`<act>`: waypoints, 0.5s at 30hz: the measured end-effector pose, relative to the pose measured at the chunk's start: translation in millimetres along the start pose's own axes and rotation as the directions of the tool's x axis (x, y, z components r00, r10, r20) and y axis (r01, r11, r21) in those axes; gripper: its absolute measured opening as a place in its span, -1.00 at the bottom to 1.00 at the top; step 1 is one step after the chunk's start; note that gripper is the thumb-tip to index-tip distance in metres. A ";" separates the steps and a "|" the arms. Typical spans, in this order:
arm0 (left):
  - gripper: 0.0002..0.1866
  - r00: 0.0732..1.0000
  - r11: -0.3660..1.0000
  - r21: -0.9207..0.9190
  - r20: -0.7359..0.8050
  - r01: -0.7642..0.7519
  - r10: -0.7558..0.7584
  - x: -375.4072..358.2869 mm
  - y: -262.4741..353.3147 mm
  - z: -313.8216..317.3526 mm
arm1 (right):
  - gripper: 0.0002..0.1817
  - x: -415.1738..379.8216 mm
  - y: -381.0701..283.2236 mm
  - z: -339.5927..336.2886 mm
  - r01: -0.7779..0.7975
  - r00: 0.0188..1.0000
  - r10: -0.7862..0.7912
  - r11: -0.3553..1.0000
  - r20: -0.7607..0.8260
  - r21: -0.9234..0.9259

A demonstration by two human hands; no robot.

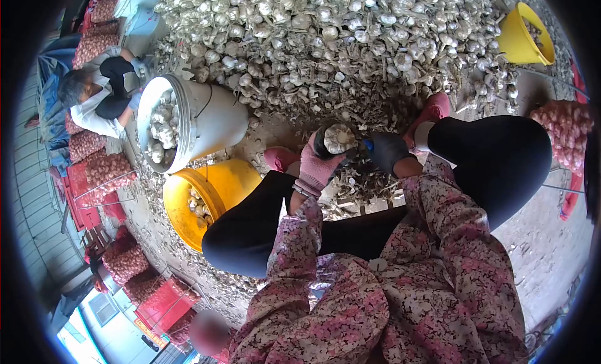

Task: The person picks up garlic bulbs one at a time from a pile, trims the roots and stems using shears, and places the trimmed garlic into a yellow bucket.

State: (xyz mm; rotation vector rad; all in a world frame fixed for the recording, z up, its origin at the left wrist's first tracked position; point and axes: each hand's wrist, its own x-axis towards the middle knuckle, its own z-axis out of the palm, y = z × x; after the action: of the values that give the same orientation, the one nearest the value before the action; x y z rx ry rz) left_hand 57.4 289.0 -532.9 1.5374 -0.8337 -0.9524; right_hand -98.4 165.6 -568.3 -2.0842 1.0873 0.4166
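Observation:
My left hand, in a pink glove with dark fingers, is closed around a garlic bulb. The bulb's pale face points up toward me. Just right of it, my right hand in a dark glove is closed on a blue-handled tool. Only a small bit of blue shows, so its kind is hidden. Both hands are close together above my lap, in front of a large garlic heap. Dry stalks and peelings lie on the ground below the hands.
To the left are a white bucket and a yellow bucket, both tilted with garlic inside. Another yellow bucket lies far right. A co-worker crouches at the left near filled net sacks. More garlic sacks stand right.

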 end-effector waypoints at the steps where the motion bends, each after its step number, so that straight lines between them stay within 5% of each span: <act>1: -0.35 1.000 1.000 0.002 0.001 0.001 -0.001 1.6 -6.5 -3.3 | -0.62 0.6 4.6 4.8 0.000 1.000 0.000 1.000 0.000 0.002; 4: -0.53 0.997 0.720 -0.692 -0.014 0.049 -0.081 13.7 -8.1 -17.8 | -0.57 -3.8 7.3 11.8 -0.049 0.998 0.058 0.975 -0.033 0.218; 5: -0.60 0.980 0.712 -0.690 -0.023 0.128 -0.199 9.8 -4.4 -25.1 | -0.54 -6.2 5.4 15.0 -0.087 0.996 0.080 0.926 0.035 0.368; 7: -0.64 0.994 0.262 -0.959 0.112 0.106 0.010 16.4 10.5 -30.4 | -0.50 -20.7 -5.0 12.8 -0.126 0.991 0.085 0.852 0.104 0.508; 8: -0.65 0.987 0.205 -0.975 0.061 0.091 -0.148 9.8 21.3 -31.6 | -0.46 -32.1 -12.3 6.8 0.012 0.998 -0.042 0.848 0.044 0.529; 9: -0.65 0.988 0.210 -0.974 0.053 0.082 -0.142 5.4 23.3 -31.2 | -0.42 -42.1 -18.3 4.0 0.151 0.986 -0.168 0.827 -0.018 0.542; 11: -0.65 0.992 0.183 -0.982 0.018 0.040 -0.121 -3.8 25.2 -23.4 | -0.41 -52.5 -21.9 15.8 0.079 0.985 -0.163 0.719 0.057 0.690; 13: -0.65 0.995 0.156 -0.984 0.075 0.085 -0.072 -11.0 29.4 -15.6 | -0.44 -65.5 -37.0 5.4 0.312 0.949 -0.259 0.688 -0.179 0.655; 15: -0.65 0.982 0.099 -0.978 0.186 0.183 0.028 -14.8 32.9 -7.5 | -0.48 -58.3 -38.0 8.7 0.310 0.946 -0.287 0.660 -0.153 0.685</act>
State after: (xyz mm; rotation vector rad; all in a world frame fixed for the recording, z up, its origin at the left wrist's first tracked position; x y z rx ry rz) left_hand 57.1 300.1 -497.8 0.2169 0.0014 -1.3162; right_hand -101.6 219.1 -523.1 -1.5185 0.7229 -0.1936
